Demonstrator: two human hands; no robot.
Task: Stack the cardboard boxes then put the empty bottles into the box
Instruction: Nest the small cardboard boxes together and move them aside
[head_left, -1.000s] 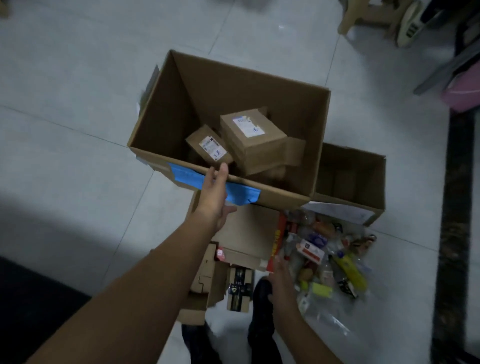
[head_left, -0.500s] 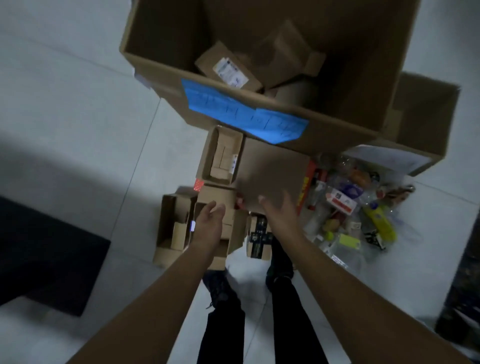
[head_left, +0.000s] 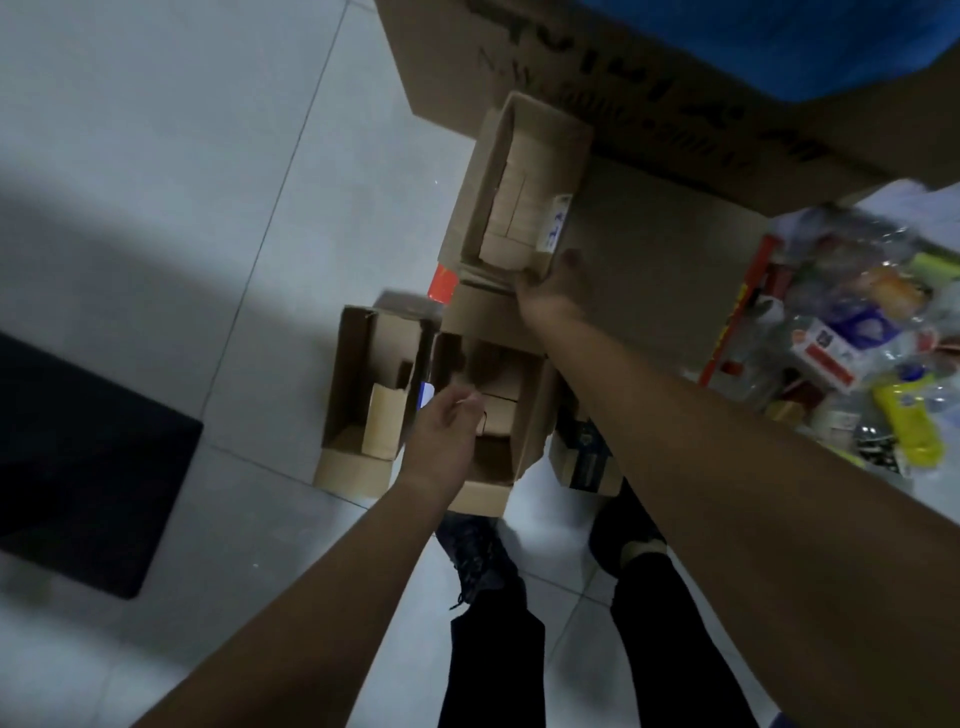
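A pale grey tiled floor (head_left: 156, 156) carries everything. The big brown corrugated cardboard box (head_left: 675, 104), with blurred black lettering and a blue patch, is cut off by the top edge. Below it lies a flat brown cardboard sheet (head_left: 660, 291). At the floor's right edge sits a blurred heap of clear plastic empty bottles (head_left: 872, 332), hard to tell apart. Three small open brown cardboard boxes lie mid-floor: the far narrow box (head_left: 519, 182), the middle open box (head_left: 498, 395), and the left open box (head_left: 363, 400). A dark mat (head_left: 78, 457) lies at the left edge. The right hand (head_left: 556, 280) clasps the far narrow box's near corner. The left hand (head_left: 447, 426) curls over the middle open box's left wall; whether it grips is unclear.
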